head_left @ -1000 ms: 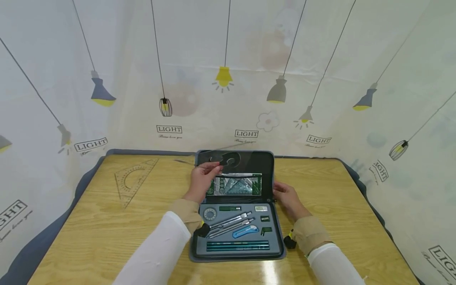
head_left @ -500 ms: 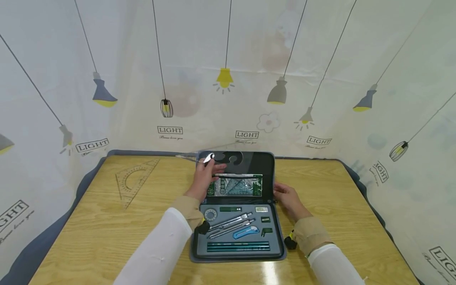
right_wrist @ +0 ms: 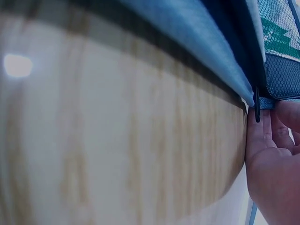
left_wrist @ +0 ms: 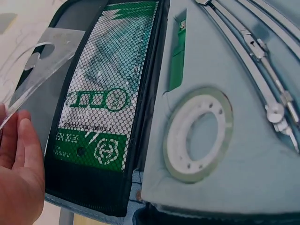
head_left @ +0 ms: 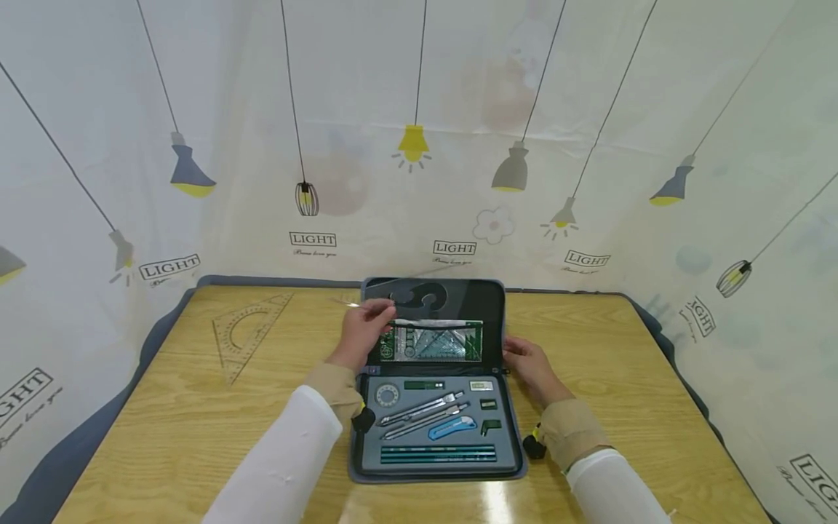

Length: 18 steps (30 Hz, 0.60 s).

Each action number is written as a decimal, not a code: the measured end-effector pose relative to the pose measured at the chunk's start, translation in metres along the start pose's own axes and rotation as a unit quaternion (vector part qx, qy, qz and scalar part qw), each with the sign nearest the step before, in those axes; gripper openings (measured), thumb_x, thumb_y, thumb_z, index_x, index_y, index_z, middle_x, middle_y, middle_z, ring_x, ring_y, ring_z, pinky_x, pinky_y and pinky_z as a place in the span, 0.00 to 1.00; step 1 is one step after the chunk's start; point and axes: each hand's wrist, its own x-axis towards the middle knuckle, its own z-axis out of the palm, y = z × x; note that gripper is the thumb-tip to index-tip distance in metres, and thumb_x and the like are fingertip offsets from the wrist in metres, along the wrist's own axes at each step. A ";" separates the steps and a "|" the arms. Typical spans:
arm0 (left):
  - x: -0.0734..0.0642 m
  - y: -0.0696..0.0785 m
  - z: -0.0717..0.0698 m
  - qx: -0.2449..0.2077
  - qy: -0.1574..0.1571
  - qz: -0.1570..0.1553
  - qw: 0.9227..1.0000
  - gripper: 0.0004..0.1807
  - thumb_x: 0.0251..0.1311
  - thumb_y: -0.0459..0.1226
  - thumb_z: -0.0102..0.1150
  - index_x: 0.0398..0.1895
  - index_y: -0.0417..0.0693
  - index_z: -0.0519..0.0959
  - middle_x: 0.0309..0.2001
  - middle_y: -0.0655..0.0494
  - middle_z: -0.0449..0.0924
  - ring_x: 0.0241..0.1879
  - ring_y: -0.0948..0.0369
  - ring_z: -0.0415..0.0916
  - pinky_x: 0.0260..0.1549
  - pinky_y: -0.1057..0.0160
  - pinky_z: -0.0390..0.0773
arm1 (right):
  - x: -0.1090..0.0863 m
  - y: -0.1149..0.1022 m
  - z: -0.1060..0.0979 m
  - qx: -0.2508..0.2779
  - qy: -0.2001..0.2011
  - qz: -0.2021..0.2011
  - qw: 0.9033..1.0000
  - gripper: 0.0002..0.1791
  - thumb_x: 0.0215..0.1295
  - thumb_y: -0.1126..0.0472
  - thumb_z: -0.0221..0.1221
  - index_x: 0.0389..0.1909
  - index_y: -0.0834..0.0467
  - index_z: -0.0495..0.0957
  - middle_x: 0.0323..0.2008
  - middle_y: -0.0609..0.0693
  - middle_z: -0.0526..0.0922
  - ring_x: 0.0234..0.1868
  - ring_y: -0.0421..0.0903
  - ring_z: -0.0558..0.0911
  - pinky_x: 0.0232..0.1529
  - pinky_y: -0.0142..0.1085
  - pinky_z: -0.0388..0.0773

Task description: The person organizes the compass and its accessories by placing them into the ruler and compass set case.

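A zip case of drawing tools (head_left: 517, 466) lies unfolded on the table, its lid raised at the back. In front of the lid, my left hand (head_left: 360, 333) pinches the edge of a clear plastic set square (left_wrist: 58, 51) with curved cut-outs. Fingers and thumb of my right hand (head_left: 532, 367) grip the lid's right edge near the hinge; in the right wrist view the thumb is in front. A mesh pocket (left_wrist: 105, 79) on the lid contains a green-and-white printed packet. The grey tray carries compasses (head_left: 422, 409), a blue cutter (head_left: 452, 428) and green pencils (head_left: 437, 453).
Another clear set square (head_left: 228, 358) with a semicircular cut-out lies on the wooden table (head_left: 164, 422) at the left. A round ring-shaped piece (left_wrist: 185, 161), an eraser (head_left: 481, 386) and a sharpener (head_left: 487, 404) sit in tray slots. A lamp-printed curtain (head_left: 366, 94) stands behind the table.
My left hand has shifted left and slightly down with the clear set square, which has changed tilt. The right hand stays at the lid's edge.
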 end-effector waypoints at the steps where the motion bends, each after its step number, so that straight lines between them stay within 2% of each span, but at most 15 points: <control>1: 0.000 0.000 -0.001 -0.001 -0.001 -0.001 1.000 0.14 0.59 0.32 0.60 0.48 0.39 0.74 0.39 0.49 0.81 0.33 0.67 0.78 0.33 0.68 0.80 | 0.000 0.000 0.000 -0.001 0.001 0.002 1.000 0.24 0.69 0.71 0.45 0.66 0.66 0.63 0.62 0.64 0.68 0.62 0.55 0.69 0.64 0.48 0.66; 3: -0.001 0.002 -0.002 -0.011 -0.006 -0.007 1.000 0.15 0.59 0.32 0.61 0.48 0.42 0.71 0.40 0.47 0.83 0.33 0.66 0.80 0.34 0.65 0.80 | 0.000 0.000 0.000 -0.001 0.004 0.004 1.000 0.23 0.69 0.71 0.45 0.65 0.65 0.64 0.61 0.63 0.69 0.62 0.54 0.69 0.64 0.48 0.66; 5: -0.002 0.004 -0.005 -0.022 -0.021 -0.014 0.999 0.13 0.63 0.36 0.57 0.48 0.45 0.68 0.41 0.45 0.84 0.35 0.62 0.83 0.40 0.58 0.81 | -0.001 -0.001 0.000 -0.003 0.006 0.006 1.000 0.23 0.69 0.70 0.46 0.65 0.64 0.65 0.61 0.63 0.69 0.61 0.54 0.69 0.63 0.48 0.66; 7: -0.003 0.006 -0.007 -0.031 -0.044 -0.025 0.998 0.12 0.69 0.44 0.48 0.47 0.45 0.67 0.43 0.42 0.83 0.40 0.57 0.83 0.46 0.52 0.79 | -0.002 -0.001 0.000 -0.006 0.007 0.005 1.000 0.23 0.69 0.70 0.46 0.65 0.64 0.66 0.60 0.63 0.70 0.60 0.54 0.70 0.63 0.48 0.66; 9: -0.005 0.009 -0.010 -0.043 -0.069 -0.039 0.996 0.19 0.72 0.51 0.36 0.46 0.45 0.67 0.47 0.41 0.82 0.45 0.53 0.82 0.51 0.48 0.75 | -0.003 -0.002 0.000 -0.005 0.007 0.006 1.000 0.22 0.70 0.70 0.46 0.64 0.64 0.66 0.60 0.62 0.70 0.60 0.54 0.70 0.63 0.48 0.66; 11: -0.005 0.011 -0.013 -0.050 -0.077 -0.051 0.994 0.26 0.73 0.55 0.28 0.46 0.43 0.69 0.48 0.43 0.81 0.47 0.52 0.80 0.51 0.49 0.75 | -0.003 -0.002 0.000 -0.004 0.007 0.007 1.000 0.22 0.70 0.70 0.46 0.64 0.63 0.66 0.60 0.62 0.70 0.60 0.53 0.70 0.63 0.48 0.66; 13: -0.005 0.013 -0.015 -0.059 -0.063 -0.057 0.995 0.24 0.73 0.53 0.31 0.45 0.43 0.69 0.45 0.47 0.81 0.45 0.55 0.79 0.47 0.53 0.78 | -0.003 -0.002 0.000 -0.003 0.006 0.006 1.000 0.22 0.69 0.70 0.46 0.64 0.63 0.66 0.60 0.62 0.70 0.60 0.54 0.70 0.63 0.48 0.67; 16: -0.003 0.014 -0.019 -0.072 -0.025 -0.052 0.996 0.13 0.70 0.47 0.44 0.45 0.47 0.68 0.37 0.57 0.79 0.39 0.61 0.79 0.41 0.61 0.79 | -0.003 -0.002 0.000 0.002 0.007 0.007 1.000 0.22 0.69 0.70 0.46 0.64 0.63 0.67 0.60 0.62 0.71 0.59 0.53 0.71 0.63 0.47 0.67; 18: -0.001 0.014 -0.022 -0.076 -0.010 -0.042 0.996 0.10 0.67 0.43 0.52 0.45 0.50 0.67 0.32 0.59 0.81 0.36 0.62 0.81 0.40 0.61 0.79 | -0.003 -0.002 0.000 0.002 0.006 0.006 1.000 0.22 0.69 0.70 0.46 0.64 0.63 0.67 0.59 0.62 0.71 0.59 0.53 0.71 0.62 0.47 0.68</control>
